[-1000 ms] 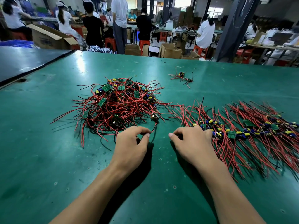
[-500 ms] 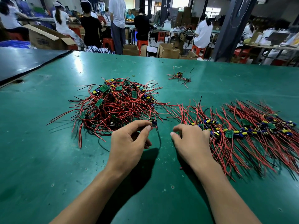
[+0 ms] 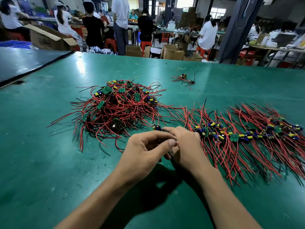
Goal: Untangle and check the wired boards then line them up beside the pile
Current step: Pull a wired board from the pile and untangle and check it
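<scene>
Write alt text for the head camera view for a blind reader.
The left hand pinches one wired board over a green table, the right hand touching it; a tangled pile lies left of them, a lined-up row right.

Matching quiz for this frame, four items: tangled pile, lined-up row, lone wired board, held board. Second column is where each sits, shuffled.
Things:
1. tangled pile
2. lined-up row
3. lone wired board
4. held board

Places:
A. far back, alone, apart from the rest
B. at the fingertips where the left hand and right hand meet
C. right of the hands, wires fanned out
D. left of centre, heaped

Pairs: 1-D, 2-C, 3-A, 4-B
</scene>
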`<state>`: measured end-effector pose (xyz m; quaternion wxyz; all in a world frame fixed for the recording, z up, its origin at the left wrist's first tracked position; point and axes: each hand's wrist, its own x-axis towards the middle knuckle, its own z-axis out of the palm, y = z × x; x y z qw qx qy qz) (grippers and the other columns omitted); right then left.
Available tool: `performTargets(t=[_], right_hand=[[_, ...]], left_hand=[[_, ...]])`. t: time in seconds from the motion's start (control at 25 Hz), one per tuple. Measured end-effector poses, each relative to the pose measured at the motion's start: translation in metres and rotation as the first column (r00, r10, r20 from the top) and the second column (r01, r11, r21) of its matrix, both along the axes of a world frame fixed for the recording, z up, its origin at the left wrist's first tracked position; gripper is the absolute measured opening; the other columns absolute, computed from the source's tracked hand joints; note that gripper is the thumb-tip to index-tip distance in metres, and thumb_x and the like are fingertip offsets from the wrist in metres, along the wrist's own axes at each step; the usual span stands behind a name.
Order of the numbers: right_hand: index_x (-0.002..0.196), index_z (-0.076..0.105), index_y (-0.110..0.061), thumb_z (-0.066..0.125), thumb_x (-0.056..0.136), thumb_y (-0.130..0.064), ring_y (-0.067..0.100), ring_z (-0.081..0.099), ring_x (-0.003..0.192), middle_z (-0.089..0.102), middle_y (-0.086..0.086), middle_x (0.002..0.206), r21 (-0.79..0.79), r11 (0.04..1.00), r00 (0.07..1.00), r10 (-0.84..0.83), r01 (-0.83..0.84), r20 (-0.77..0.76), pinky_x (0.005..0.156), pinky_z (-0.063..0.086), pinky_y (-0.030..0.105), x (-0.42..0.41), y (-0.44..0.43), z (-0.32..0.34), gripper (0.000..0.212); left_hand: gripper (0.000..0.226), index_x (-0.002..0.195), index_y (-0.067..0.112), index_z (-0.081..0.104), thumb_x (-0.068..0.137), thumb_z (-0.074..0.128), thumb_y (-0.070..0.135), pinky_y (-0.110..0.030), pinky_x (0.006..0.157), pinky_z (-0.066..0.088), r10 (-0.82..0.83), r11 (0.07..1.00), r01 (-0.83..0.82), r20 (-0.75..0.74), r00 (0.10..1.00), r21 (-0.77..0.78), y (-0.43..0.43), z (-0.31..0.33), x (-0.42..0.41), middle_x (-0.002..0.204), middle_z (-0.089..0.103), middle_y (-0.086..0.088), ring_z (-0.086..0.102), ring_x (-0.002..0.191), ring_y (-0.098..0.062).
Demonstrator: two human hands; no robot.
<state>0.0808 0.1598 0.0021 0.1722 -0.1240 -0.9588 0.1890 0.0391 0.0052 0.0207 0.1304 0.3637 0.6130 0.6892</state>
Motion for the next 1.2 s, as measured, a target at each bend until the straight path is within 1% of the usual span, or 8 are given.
performTargets(t=[0.12,0.24,0.48,0.6,0.72,0.88,1.04,1.2], right_hand=[[0.102,0.075,-0.015,0.056,0.097,-0.028,0.015,0.068,0.089,0.073,0.0,0.092,-0.252,0.965,0.955,-0.005,-0.073,-0.296,0.084,0.053,0.042,-0.001,-0.003,0.0,0.025],[0.084,0.076,-0.02,0.057,0.095,-0.039,-0.003,0.065,0.072,0.068,-0.016,0.07,-0.476,0.879,0.878,-0.257,0.038,-0.403,0.074,0.054,0.031,-0.004,0.002,0.007,0.029],[0.064,0.067,-0.016,0.061,0.098,-0.022,0.011,0.051,0.047,0.066,0.0,0.061,-0.912,0.339,0.837,-0.41,-0.229,-0.363,0.046,0.037,0.022,-0.003,-0.002,0.031,0.035],[0.062,0.064,-0.019,0.057,0.096,-0.022,0.008,0.038,0.04,0.056,-0.002,0.059,-0.946,0.001,0.879,-0.368,-0.324,-0.302,0.041,0.029,0.02,0.001,0.0,0.04,0.034],[0.059,0.057,-0.02,0.057,0.087,-0.025,0.008,0.03,0.039,0.046,-0.003,0.055,-0.949,-0.181,0.956,-0.187,-0.259,-0.226,0.037,0.023,0.019,0.005,0.002,0.044,0.028],[0.058,0.051,-0.02,0.059,0.084,-0.026,0.009,0.029,0.038,0.044,-0.003,0.053,-0.996,-0.078,0.998,0.038,-0.049,-0.052,0.04,0.018,0.019,0.006,-0.005,0.037,0.028],[0.068,0.059,-0.011,0.061,0.09,-0.02,0.009,0.031,0.037,0.044,0.001,0.055,-0.944,0.327,0.999,-0.02,0.05,0.046,0.035,0.022,0.017,0.003,-0.011,0.03,0.024],[0.076,0.066,-0.01,0.065,0.092,-0.019,0.011,0.037,0.041,0.047,0.001,0.056,-0.894,0.447,0.999,-0.008,-0.024,-0.031,0.038,0.03,0.021,0.0,-0.012,0.021,0.018]], left_hand=[[0.033,0.113,0.027,0.072,0.084,0.074,0.012,-0.022,0.059,0.05,-0.129,0.991,0.131,0.086,0.988,-0.021,-0.002,0.0,0.0,0.094,0.076,-0.006,0.068,0.067,-0.016],[0.042,0.121,0.031,0.067,0.086,0.072,0.009,-0.024,0.062,0.054,-0.097,0.991,0.106,0.109,0.989,-0.079,-0.002,-0.004,-0.003,0.099,0.076,-0.002,0.07,0.072,-0.017],[0.012,0.092,0.016,0.073,0.091,0.065,0.007,-0.025,0.057,0.047,0.202,0.945,-0.168,0.097,0.975,-0.28,-0.004,-0.016,-0.017,0.077,0.075,-0.003,0.06,0.059,-0.013],[0.015,0.104,0.025,0.068,0.093,0.064,0.016,-0.023,0.058,0.05,0.271,0.912,-0.271,-0.041,0.962,-0.309,-0.003,-0.019,-0.019,0.08,0.073,0.001,0.063,0.055,-0.005],[0.024,0.12,0.027,0.06,0.097,0.058,0.02,-0.032,0.058,0.054,0.285,0.943,-0.252,0.142,0.948,-0.217,0.002,-0.02,-0.02,0.085,0.07,-0.002,0.065,0.058,-0.019],[0.023,0.103,0.009,0.067,0.092,0.061,0.028,-0.027,0.048,0.053,0.073,0.995,-0.095,0.534,0.842,0.013,-0.002,-0.009,-0.022,0.076,0.066,-0.014,0.062,0.052,-0.023],[0.039,0.096,0.008,0.069,0.071,0.075,0.037,-0.023,0.052,0.053,-0.008,1.0,0.013,0.446,0.895,-0.009,-0.002,-0.007,-0.017,0.076,0.069,-0.009,0.064,0.056,-0.019],[0.029,0.106,0.002,0.062,0.081,0.074,0.012,-0.026,0.053,0.055,0.056,0.995,-0.022,0.359,0.932,-0.1,-0.002,-0.009,-0.015,0.074,0.068,-0.009,0.062,0.057,-0.018]])
